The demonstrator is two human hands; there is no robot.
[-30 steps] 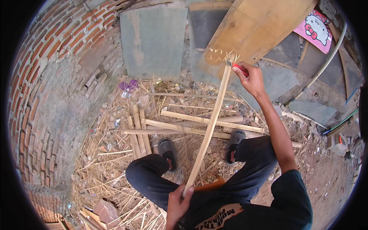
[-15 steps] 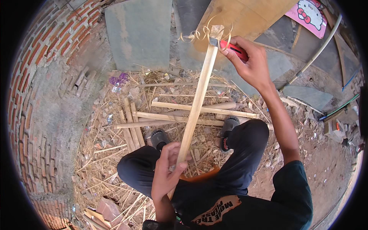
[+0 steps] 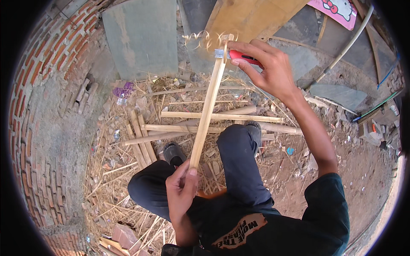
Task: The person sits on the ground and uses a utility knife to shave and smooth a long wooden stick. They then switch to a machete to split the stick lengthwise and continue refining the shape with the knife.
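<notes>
A long pale bamboo strip [image 3: 207, 109] slants up and away from my lap. My left hand [image 3: 181, 184] is closed around its near end, thumb pressed along the top. At the far end, my right hand [image 3: 267, 64] grips a red-handled utility knife [image 3: 243, 56]. Its metal blade [image 3: 219, 53] lies across the strip close to the tip. Thin curled shavings [image 3: 200, 40] hang off the strip to the left of the blade, and one loop passes by my right fingers.
Several split bamboo pieces [image 3: 222, 116] lie on shaving-covered ground past my feet. Shorter pieces [image 3: 143, 136] rest near my left shoe [image 3: 174, 152]. A brick wall [image 3: 38, 128] stands at left; grey panels [image 3: 141, 40] and a brown board [image 3: 252, 19] lean at the back.
My left hand, loosely around the strip before, now grips its near end. The knife and right hand have shifted slightly left and down in view. My right knee has moved inward.
</notes>
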